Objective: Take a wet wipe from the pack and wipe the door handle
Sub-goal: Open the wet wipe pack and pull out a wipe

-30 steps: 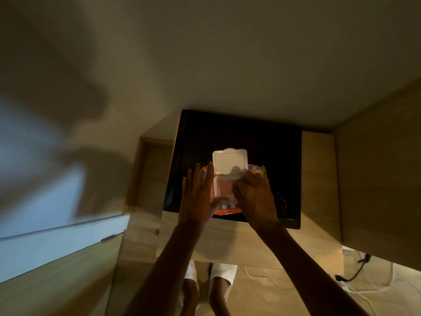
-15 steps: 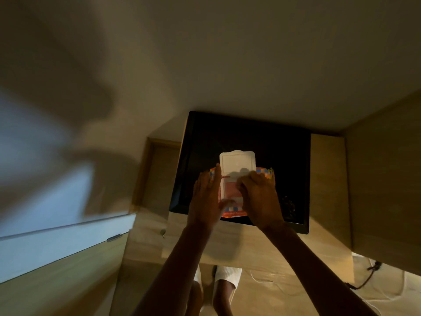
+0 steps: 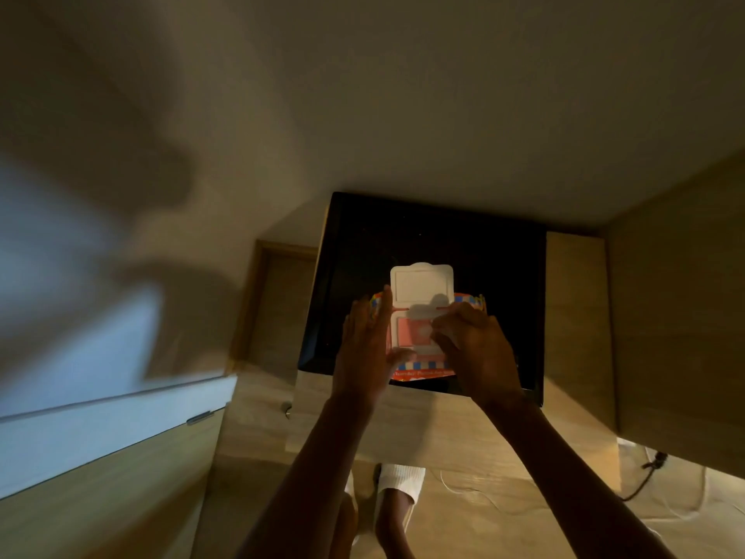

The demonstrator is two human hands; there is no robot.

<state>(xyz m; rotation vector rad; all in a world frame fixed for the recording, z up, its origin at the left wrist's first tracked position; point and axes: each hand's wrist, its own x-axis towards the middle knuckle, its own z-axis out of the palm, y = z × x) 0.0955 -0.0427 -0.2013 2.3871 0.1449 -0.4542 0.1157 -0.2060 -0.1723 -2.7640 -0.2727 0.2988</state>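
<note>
An orange and blue wet wipe pack lies on a black surface. Its white flip lid stands open, folded away from me, and the pinkish opening is uncovered. My left hand lies flat against the pack's left side, fingers straight, steadying it. My right hand rests on the pack's right side, its fingertips bent down at the opening. Whether they pinch a wipe I cannot tell. No door handle can be made out with certainty.
The black surface sits on a light wooden cabinet. A wooden panel stands to the right. A dark cable lies on the floor at lower right. A pale cupboard front with a small metal pull runs along the left.
The lid was open throughout. My right fingertips have curled a little further into the opening. The view has shifted slightly; my left hand stays against the pack.
</note>
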